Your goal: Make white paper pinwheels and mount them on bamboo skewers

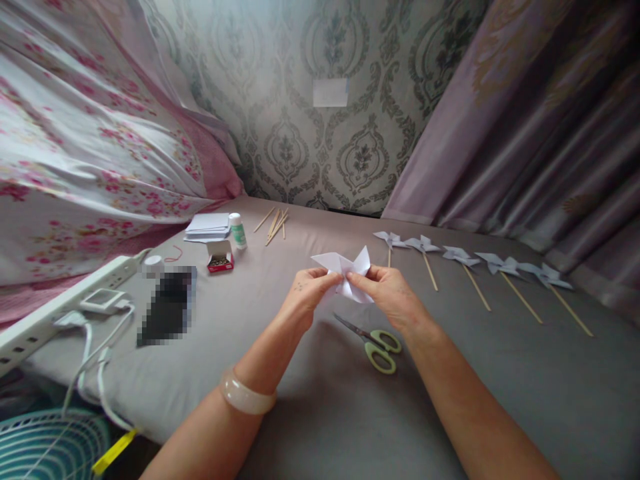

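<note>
A folded white paper pinwheel is held above the grey surface between both hands. My left hand pinches its left side with closed fingers. From the right, my right hand grips its centre, fingers pressed together. Green-handled scissors lie on the surface just below my right hand. A pale bangle sits on my left wrist.
Several finished paper pinwheels on sticks lie in a row at the right. Loose wooden sticks, a glue bottle, a paper stack and a small red box sit at the back left. A power strip with cables runs along the left edge.
</note>
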`<state>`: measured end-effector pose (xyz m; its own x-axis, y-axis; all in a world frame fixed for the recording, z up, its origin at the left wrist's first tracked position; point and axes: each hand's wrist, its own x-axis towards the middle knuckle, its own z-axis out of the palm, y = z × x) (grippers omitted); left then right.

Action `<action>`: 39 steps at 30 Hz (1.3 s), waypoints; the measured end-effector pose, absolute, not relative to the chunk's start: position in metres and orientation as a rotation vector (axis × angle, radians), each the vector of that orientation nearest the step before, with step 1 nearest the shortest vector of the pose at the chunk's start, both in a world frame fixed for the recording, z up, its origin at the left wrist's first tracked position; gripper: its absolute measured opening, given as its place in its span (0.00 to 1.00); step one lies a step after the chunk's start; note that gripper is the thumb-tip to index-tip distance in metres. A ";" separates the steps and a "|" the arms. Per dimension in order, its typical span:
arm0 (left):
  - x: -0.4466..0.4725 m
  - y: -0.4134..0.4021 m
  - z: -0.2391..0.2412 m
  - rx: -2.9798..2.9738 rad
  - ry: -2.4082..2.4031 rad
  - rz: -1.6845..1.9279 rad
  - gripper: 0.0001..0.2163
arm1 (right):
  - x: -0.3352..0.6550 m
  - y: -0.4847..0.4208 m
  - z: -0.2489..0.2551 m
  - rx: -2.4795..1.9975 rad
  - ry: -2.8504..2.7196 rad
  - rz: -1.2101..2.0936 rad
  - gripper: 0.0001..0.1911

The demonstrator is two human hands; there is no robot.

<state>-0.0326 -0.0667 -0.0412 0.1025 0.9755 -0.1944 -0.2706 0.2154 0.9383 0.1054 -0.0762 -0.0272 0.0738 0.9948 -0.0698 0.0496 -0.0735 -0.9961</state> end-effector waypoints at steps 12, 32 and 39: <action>-0.033 -0.067 -0.042 0.893 1.042 1.129 0.09 | 0.103 -0.074 -0.036 -1.333 -1.235 1.099 0.16; -0.041 -0.035 -0.062 0.732 1.072 1.283 0.06 | 0.140 -0.048 -0.067 -1.599 -1.546 0.964 0.27; -0.070 -0.009 -0.061 0.791 1.072 1.445 0.09 | 0.139 -0.053 -0.083 -1.608 -1.995 0.940 0.14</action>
